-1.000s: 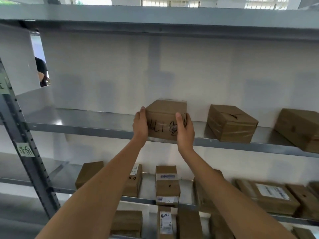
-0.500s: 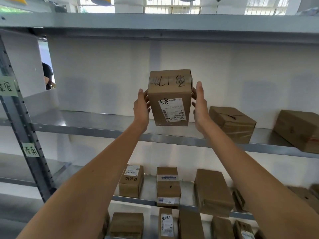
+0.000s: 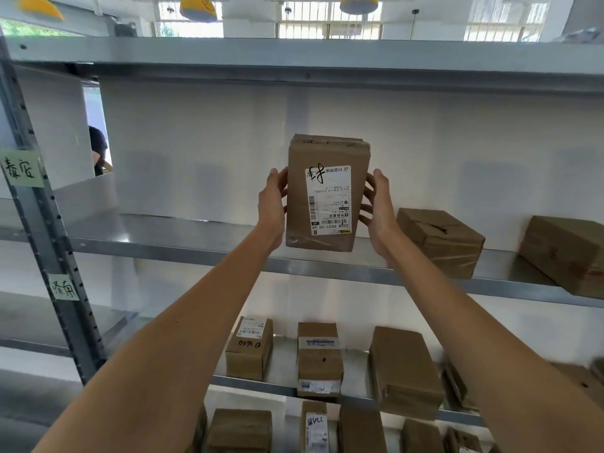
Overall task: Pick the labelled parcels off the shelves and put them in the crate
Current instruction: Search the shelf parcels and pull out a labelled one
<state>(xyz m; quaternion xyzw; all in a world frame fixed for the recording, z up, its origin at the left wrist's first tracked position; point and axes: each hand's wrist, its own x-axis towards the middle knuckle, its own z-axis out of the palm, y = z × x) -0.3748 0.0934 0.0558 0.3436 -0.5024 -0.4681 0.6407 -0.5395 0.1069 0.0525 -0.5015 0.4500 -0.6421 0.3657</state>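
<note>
My left hand and right hand grip the cardboard parcel upright, long axis vertical, its upside-down shipping label facing me.

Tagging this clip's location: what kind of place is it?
Probably a parcel depot or warehouse stockroom: metal shelves hold taped cardboard boxes, and both hands hold a parcel with a printed shipping label.
</note>
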